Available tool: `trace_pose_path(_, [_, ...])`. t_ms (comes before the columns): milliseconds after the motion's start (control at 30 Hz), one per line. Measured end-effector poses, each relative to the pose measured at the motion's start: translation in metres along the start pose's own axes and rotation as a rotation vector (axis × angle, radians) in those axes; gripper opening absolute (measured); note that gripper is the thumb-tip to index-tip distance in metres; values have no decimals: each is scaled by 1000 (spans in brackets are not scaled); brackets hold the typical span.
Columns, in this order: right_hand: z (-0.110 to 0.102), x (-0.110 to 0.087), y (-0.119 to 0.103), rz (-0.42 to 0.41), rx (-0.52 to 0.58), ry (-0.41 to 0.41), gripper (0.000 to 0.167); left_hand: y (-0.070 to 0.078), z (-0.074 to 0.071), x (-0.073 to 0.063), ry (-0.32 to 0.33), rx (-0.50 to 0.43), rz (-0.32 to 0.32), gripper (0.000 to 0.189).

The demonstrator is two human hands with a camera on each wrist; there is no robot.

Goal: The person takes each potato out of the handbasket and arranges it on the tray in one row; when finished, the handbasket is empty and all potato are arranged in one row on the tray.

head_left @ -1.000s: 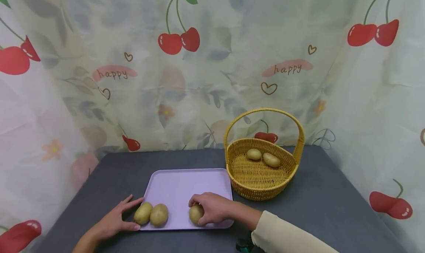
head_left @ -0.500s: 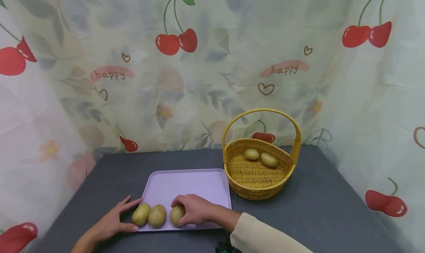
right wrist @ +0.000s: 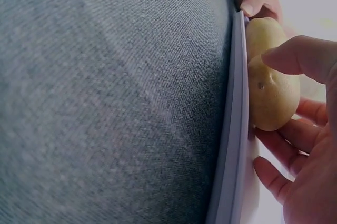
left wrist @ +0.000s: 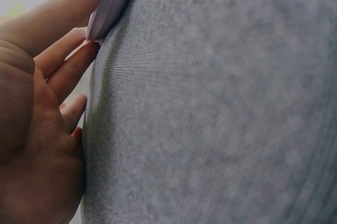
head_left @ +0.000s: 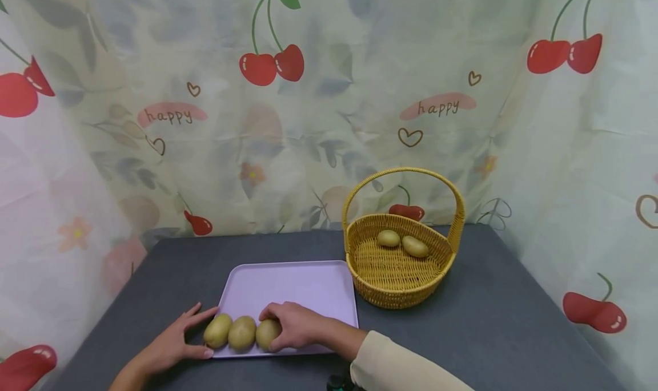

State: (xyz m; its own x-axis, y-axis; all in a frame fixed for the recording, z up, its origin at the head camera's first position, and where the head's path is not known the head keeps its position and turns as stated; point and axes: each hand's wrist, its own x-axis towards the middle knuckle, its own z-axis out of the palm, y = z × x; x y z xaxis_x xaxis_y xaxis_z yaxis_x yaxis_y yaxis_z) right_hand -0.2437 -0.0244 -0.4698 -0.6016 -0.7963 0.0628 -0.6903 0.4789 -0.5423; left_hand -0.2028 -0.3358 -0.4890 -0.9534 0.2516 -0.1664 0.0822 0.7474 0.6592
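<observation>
Along the tray, left hand spread, the right pinches a dimpled yellowish potato.

Tray reads plain lilac on my head feed, greyer along its edge from the right wrist. Three potatoes on it: dull yellow-brown, one with a small dark spot. Basket: golden yellow, woven, ribbed inside; its two potatoes a matching tan. Tabletop: dark slate; my wrist feeds show it paler, finely flecked. Curtain: off-white, printed with red cherries, grey-blue leaves, orange flowers, brown hearts, brown "happy" on pink strokes. Sleeve: cream. Small object beside it: black, perhaps touched with green, poorly seen
</observation>
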Motion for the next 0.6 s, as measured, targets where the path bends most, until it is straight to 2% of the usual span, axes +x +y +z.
trace_pose_path(133, [-1, -3, 4, -31, 44, -8, 54, 0, 0, 1, -2, -7, 0, 78])
trace_pose_path(300, [-3, -8, 8, -28, 120, -12, 55, -1, 0, 0, 6, 1, 22, 77])
trace_pose_path(467, [1, -8, 7, -42, 93, 22, 52, -1, -1, -2, 10, -1, 34, 76])
trace_pose_path(600, [5, -6, 5, 7, 77, 57, 50, 0, 0, 0, 6, -5, 32, 76])
